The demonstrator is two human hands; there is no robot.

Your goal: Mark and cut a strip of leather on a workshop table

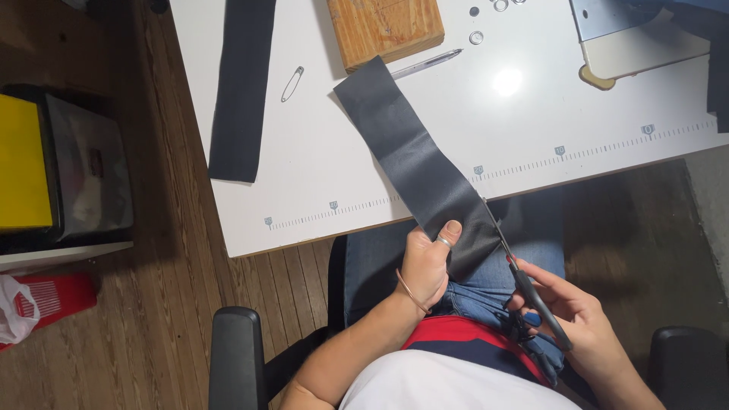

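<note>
Now her left hand (pixel 425 262) pinches the dark fabric strip (pixel 414 159) while the right hand (pixel 573 315) grips black scissors (pixel 524 277) at its edge.

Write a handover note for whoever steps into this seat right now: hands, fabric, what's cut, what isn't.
Left hand: pinches the near end of the dark fabric strip, thumb on top, at the table edge.
Right hand: holds scissors, blades along the strip's right edge.
Strip runs from the lap up toward the wooden block.
Done: cannot tell how far any cut runs.
Left: most of the strip looks uncut. A second strip lies untouched at left.
</note>
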